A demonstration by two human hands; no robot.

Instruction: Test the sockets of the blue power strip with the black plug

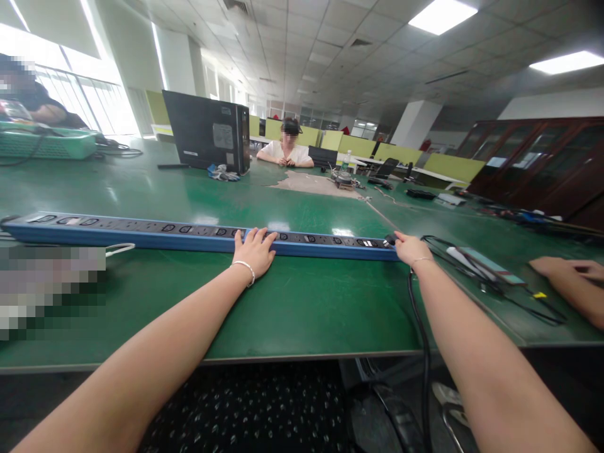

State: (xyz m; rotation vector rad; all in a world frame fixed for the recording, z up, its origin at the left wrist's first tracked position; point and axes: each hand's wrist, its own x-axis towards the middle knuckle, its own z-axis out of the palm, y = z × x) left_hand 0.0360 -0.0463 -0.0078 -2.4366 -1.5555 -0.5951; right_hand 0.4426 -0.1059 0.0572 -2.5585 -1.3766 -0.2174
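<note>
while the left hand (255,248) lies open on the long blue power strip (202,236), fingers spread over its sockets, the right hand (409,248) is closed on a small black plug (389,240) at the strip's right end. whether the plug sits in a socket i cannot tell from where i stand. the strip stretches across the green table (302,308), from the left edge of the frame to right of its middle. a thick black cord (418,314) drops from below the right hand and over the table's near edge. at the middle right lie a pale flat box (495,267) and looped dark wires (542,309), with another person's hand (550,266) resting near them at the frame's edge. a black computer (202,132) stands in the upper left, gloves (223,173) beside its base, and a green basket (47,146) is farther left. beyond, at the upper middle, a person in white (285,153) leans on the table's far side.
</note>
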